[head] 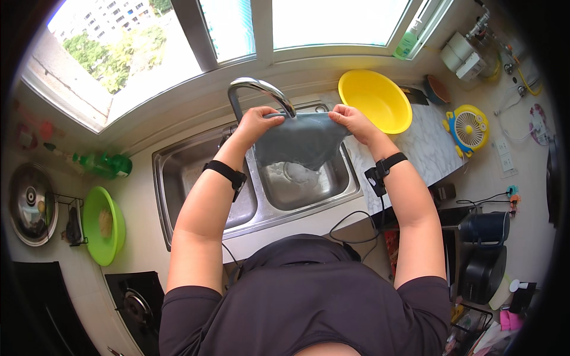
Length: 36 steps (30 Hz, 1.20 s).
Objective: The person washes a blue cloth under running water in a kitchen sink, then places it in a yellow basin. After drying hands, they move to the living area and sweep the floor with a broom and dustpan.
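Observation:
A wet grey cloth [298,138] is spread between my two hands, over the right basin of a double stainless-steel sink [262,216]. My left hand [259,125] pinches its upper left corner between thumb and fingers. The upper right corner is gripped the same way by my right hand [352,121]. The spout of a chrome faucet [262,84] ends right at the cloth's top edge, between the hands. Below the cloth's hanging lower edge, water shows around the drain. Both wrists wear black straps.
A yellow plastic basin [374,102] stands on the marble-patterned counter at the right, near a small yellow-and-blue fan [467,129]. At the left are a green basin [116,227] and green bottles [107,164]. A black cable [352,241] hangs by the counter's front edge.

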Available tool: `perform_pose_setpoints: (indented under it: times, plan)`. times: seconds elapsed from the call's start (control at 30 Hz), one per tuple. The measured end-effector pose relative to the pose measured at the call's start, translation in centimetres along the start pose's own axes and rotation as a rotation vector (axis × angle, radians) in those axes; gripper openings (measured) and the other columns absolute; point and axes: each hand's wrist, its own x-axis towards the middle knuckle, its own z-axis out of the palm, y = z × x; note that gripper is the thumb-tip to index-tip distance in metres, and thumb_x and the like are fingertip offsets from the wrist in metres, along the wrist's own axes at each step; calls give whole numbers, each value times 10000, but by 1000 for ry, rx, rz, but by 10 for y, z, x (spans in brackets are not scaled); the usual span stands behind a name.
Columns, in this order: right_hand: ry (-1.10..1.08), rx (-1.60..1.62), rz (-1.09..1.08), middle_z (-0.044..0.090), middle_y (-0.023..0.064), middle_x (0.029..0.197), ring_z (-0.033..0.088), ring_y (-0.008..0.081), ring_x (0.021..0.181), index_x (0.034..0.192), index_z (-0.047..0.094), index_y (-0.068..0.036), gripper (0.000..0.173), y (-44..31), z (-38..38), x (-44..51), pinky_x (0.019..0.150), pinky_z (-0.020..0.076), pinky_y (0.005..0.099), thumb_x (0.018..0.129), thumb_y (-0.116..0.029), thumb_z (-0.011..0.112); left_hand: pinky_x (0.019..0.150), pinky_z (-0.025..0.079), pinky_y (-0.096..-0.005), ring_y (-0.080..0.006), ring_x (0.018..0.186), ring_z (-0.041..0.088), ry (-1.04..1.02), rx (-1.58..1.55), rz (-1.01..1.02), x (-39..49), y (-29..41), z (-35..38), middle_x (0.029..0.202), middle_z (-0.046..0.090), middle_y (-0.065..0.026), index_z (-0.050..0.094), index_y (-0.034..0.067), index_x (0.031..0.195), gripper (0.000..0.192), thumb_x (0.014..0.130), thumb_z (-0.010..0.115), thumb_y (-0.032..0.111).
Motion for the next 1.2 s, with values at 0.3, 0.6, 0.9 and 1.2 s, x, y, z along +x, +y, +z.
perform_pose_setpoints:
  times: [0.3,0.6,0.9,1.2]
  plan:
    - [115,71,-19,549,-44,738,488,37,687,816,546,-106,178,7,-31,-28,618,381,182,835,-254,642,685,437,-237,-91,733,554,-50,-66,-29,16,0,37,800,620,-19,641,7,865,269,741,721,232]
    - [177,115,-9,574,-32,731,528,40,663,832,553,-105,153,-4,-30,-35,590,410,179,822,-216,658,698,432,-247,-93,733,556,-40,-31,-39,10,3,37,777,628,-24,652,-4,848,277,740,723,241]
    - [79,92,-64,569,-28,744,521,45,670,835,559,-92,163,-8,-12,-10,596,408,179,811,-210,671,662,414,-229,-73,699,524,41,108,35,-11,5,1,734,611,5,666,8,856,266,738,713,242]
    - [18,106,-76,570,-23,751,513,52,683,847,576,-76,155,-7,18,19,608,416,190,813,-195,667,668,422,-226,-81,700,535,167,200,15,-34,12,-35,748,614,-7,657,4,881,278,731,717,230]
